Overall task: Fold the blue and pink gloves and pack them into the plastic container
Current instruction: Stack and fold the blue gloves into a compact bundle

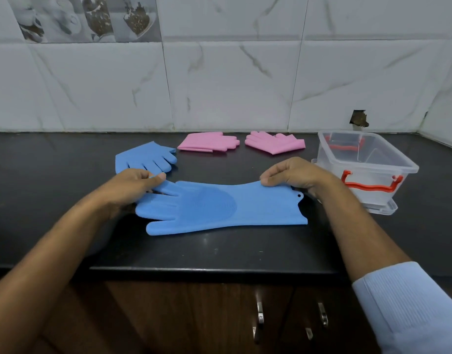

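Note:
A blue glove (219, 208) lies flat and stretched out on the black counter (219, 249), fingers to the left, cuff to the right. My left hand (133, 185) pinches its finger end. My right hand (291, 175) pinches the far edge near the cuff. A second blue glove (145, 157), folded, rests behind my left hand. Two folded pink gloves (207, 142) (273, 143) lie near the wall. The clear plastic container (365, 172) with red handles stands open at the right, with nothing in it.
The container sits on its clear lid (383, 209). A marble-tiled wall (219, 72) runs along the back and right of the counter. Below the counter's front edge are dark cabinet doors with metal handles (260, 315).

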